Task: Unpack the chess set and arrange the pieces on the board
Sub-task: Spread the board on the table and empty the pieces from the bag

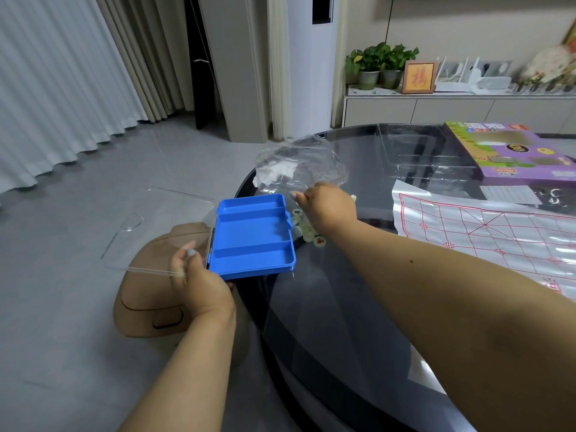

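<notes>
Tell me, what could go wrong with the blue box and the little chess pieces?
The blue box hangs partly over the glass table's edge, steadied by the left hand; it might tip off. The chess pieces lie close to that edge, so the right hand could knock some to the floor.

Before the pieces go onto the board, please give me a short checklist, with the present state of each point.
1. Blue case emptied: ok, all three compartments bare.
2. Case held steady: ok, left hand grips its clear lid.
3. Chess pieces out on the glass table: ok.
4. Board sheet laid flat: not ok, its surface ripples.
5. All pieces present: cannot tell, right hand hides some.
6. Plastic bag off the board: ok.
</notes>
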### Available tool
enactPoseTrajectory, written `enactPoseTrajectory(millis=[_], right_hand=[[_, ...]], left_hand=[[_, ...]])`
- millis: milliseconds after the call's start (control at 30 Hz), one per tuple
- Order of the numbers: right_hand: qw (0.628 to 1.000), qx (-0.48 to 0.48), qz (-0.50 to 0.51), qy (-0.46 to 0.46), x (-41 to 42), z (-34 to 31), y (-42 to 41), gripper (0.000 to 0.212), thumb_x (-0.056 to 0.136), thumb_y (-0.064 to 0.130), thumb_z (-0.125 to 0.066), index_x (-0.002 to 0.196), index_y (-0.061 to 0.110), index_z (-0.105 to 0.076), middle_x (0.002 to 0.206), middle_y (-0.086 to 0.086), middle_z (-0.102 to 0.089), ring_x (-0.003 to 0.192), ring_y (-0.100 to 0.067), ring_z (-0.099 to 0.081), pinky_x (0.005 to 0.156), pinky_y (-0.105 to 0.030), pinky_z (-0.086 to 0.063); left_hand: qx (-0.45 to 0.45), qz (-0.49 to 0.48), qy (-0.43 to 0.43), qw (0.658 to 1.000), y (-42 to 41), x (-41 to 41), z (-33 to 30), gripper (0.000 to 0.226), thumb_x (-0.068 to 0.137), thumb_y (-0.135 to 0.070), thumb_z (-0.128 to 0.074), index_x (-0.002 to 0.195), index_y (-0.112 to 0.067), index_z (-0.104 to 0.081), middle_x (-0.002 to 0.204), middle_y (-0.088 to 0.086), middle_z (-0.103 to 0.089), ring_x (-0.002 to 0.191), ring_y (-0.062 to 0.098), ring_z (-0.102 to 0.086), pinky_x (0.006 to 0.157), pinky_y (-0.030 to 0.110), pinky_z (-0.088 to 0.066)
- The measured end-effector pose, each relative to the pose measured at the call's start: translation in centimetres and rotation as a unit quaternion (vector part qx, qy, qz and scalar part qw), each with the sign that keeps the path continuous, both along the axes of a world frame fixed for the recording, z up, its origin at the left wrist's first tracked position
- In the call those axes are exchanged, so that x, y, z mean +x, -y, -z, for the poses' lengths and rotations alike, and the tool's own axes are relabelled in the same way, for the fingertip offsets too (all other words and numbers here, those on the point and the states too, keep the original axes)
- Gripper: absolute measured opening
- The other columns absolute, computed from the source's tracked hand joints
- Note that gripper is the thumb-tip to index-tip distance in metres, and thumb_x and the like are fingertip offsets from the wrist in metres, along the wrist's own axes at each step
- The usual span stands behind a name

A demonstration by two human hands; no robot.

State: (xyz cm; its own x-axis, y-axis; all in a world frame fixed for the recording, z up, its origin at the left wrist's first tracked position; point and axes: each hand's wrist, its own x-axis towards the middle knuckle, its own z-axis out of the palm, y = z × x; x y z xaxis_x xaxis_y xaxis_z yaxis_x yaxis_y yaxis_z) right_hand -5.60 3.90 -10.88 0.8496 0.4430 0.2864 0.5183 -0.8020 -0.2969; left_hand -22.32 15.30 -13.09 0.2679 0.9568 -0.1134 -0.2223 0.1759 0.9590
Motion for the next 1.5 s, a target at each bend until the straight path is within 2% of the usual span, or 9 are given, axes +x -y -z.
enactPoseTrajectory(millis=[267, 367, 500, 633, 800, 967, 1133, 1300, 1500], right_hand=[[0.998, 0.018, -0.052, 0.01, 0.0, 0.6, -0.2, 0.056, 0.097, 0.055, -0.028, 0.078, 0.012, -0.058, 0.086, -0.001, -0.049, 0.078, -0.019, -0.048, 0.063, -0.033, -0.039], [0.992, 0.111, -0.052, -0.021, 0.0, -0.4, 0.4, 0.06, 0.099, 0.051, -0.024, 0.074, 0.007, -0.056, 0.081, -0.003, -0.051, 0.075, -0.021, -0.05, 0.067, -0.034, -0.041], [0.953, 0.283, 0.045, -0.097, 1.7, -2.0, 2.5, 0.068, 0.1, 0.05, -0.018, 0.078, 0.01, -0.068, 0.084, -0.006, -0.065, 0.079, -0.02, -0.058, 0.072, -0.031, -0.042], [0.938, 0.264, 0.138, -0.178, 3.2, -1.9, 4.3, 0.075, 0.1, 0.05, -0.01, 0.099, 0.009, -0.072, 0.111, -0.013, -0.064, 0.097, -0.025, -0.054, 0.084, -0.033, -0.037], [0.911, 0.281, 0.163, -0.254, 3.5, -1.4, 4.6, 0.078, 0.101, 0.046, -0.007, 0.103, 0.002, -0.071, 0.109, -0.013, -0.066, 0.1, -0.028, -0.056, 0.098, -0.037, -0.039], [0.902, 0.285, 0.183, -0.269, 3.2, -1.2, 4.4, 0.084, 0.101, 0.046, -0.005, 0.088, 0.001, -0.074, 0.078, -0.005, -0.066, 0.085, -0.023, -0.057, 0.093, -0.034, -0.042], [0.906, 0.259, 0.219, -0.252, 3.4, -0.8, 4.3, 0.087, 0.097, 0.054, -0.005, 0.083, 0.003, -0.073, 0.085, -0.01, -0.072, 0.087, -0.026, -0.065, 0.092, -0.041, -0.048], [0.91, 0.264, 0.232, -0.221, 3.0, -1.4, 4.6, 0.081, 0.097, 0.053, -0.004, 0.103, 0.007, -0.07, 0.099, -0.011, -0.07, 0.095, -0.028, -0.062, 0.09, -0.04, -0.047], [0.883, 0.355, 0.133, -0.276, 0.3, -4.2, 3.1, 0.075, 0.099, 0.052, -0.016, 0.077, 0.005, -0.07, 0.074, -0.008, -0.067, 0.068, -0.022, -0.06, 0.066, -0.031, -0.046]], left_hand=[[0.003, 0.003, 0.002, 1.0, 0.1, -0.1, 0.0, 0.02, 0.101, -0.017, -0.037, 0.111, -0.017, -0.055, 0.083, -0.008, -0.051, 0.051, -0.016, -0.054, 0.038, 0.006, -0.036], [-0.005, 0.003, 0.013, 1.0, 0.1, -0.2, 0.0, 0.023, 0.102, -0.016, -0.037, 0.113, -0.014, -0.056, 0.084, -0.01, -0.052, 0.049, -0.019, -0.052, 0.038, 0.006, -0.037], [-0.009, -0.006, 0.009, 1.0, -0.1, -0.2, -0.1, 0.02, 0.101, -0.015, -0.037, 0.108, -0.014, -0.055, 0.083, -0.008, -0.052, 0.048, -0.018, -0.052, 0.038, 0.005, -0.035], [-0.018, -0.007, -0.003, 1.0, -0.3, -0.1, 0.1, 0.019, 0.101, -0.019, -0.038, 0.105, -0.019, -0.057, 0.081, -0.01, -0.052, 0.06, -0.002, -0.054, 0.04, 0.011, -0.039], [-0.018, -0.007, -0.001, 1.0, -0.2, -0.1, -0.1, 0.018, 0.1, -0.018, -0.038, 0.105, -0.019, -0.056, 0.081, -0.009, -0.051, 0.058, -0.003, -0.056, 0.037, 0.011, -0.038], [-0.023, -0.012, -0.007, 1.0, -0.2, -0.1, -0.2, 0.018, 0.1, -0.018, -0.039, 0.106, -0.02, -0.056, 0.082, -0.007, -0.051, 0.054, -0.004, -0.055, 0.035, 0.012, -0.037], [-0.049, -0.018, -0.004, 0.999, -0.6, -0.2, 0.2, 0.021, 0.097, -0.024, -0.039, 0.101, -0.03, -0.058, 0.095, -0.003, -0.058, 0.069, 0.009, -0.058, 0.038, 0.017, -0.041], [-0.059, -0.033, 0.04, 0.997, -0.9, -0.3, -0.4, 0.021, 0.096, -0.021, -0.041, 0.093, -0.031, -0.06, 0.093, -0.003, -0.057, 0.068, 0.012, -0.059, 0.045, 0.024, -0.043], [-0.053, -0.049, 0.084, 0.994, -1.2, 0.7, -3.2, 0.019, 0.095, -0.019, -0.041, 0.104, -0.022, -0.058, 0.08, 0.001, -0.054, 0.056, 0.016, -0.054, 0.034, 0.018, -0.031]])
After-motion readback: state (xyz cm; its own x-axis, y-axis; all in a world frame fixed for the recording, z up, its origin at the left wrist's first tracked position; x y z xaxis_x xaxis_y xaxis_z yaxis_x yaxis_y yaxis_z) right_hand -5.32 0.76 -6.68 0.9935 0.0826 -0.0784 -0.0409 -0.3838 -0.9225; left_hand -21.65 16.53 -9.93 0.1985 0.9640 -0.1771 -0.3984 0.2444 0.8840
